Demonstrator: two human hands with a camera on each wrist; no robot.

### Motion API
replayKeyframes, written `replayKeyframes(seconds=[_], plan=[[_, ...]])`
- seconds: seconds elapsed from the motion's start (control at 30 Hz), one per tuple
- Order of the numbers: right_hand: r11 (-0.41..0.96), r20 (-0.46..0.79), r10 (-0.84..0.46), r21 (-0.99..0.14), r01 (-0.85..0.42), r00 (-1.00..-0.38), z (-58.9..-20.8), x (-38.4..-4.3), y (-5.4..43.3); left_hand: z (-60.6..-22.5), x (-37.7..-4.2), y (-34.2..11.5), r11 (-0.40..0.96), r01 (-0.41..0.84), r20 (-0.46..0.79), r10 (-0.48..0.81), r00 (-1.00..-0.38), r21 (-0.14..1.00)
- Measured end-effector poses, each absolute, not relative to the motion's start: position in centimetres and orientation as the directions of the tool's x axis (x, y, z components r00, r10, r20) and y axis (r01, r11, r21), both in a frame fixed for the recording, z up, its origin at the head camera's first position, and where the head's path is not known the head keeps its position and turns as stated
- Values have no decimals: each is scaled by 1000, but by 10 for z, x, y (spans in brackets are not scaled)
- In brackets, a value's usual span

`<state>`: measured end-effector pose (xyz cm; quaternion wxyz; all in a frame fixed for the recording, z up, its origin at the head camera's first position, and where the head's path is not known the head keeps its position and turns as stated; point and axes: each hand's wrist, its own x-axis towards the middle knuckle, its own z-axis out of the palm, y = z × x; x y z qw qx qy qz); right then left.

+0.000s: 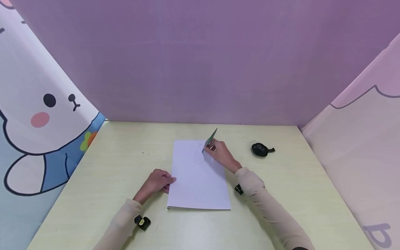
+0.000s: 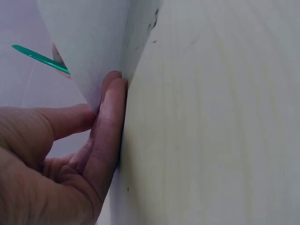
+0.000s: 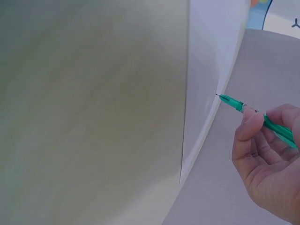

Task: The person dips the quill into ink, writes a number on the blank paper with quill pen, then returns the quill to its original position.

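Note:
A white sheet of paper lies on the table, with a thin, faint oval outline near its top. My right hand pinches a green pen between thumb and fingers over the upper right of the sheet. In the right wrist view the tip of the pen is right at the paper. At the left edge of the sheet, my left hand pinches the paper. The left wrist view has its thumb on one face and its fingers behind the other, against the table.
A small black rounded object with a short tab sits on the pale wooden table, right of the sheet. Behind the table rises a purple wall. Cartoon-printed panels flank both sides. Each wrist carries a small black device.

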<state>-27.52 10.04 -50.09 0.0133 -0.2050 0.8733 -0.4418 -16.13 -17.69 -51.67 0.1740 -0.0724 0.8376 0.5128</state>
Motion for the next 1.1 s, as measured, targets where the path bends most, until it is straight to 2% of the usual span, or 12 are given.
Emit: replayKeyframes(seconds=[1.1], plan=[[506,228,-445,-734,-453,-866,-502,-279,94,-519,-161,-176,451,-292,-352,54,-934,843]])
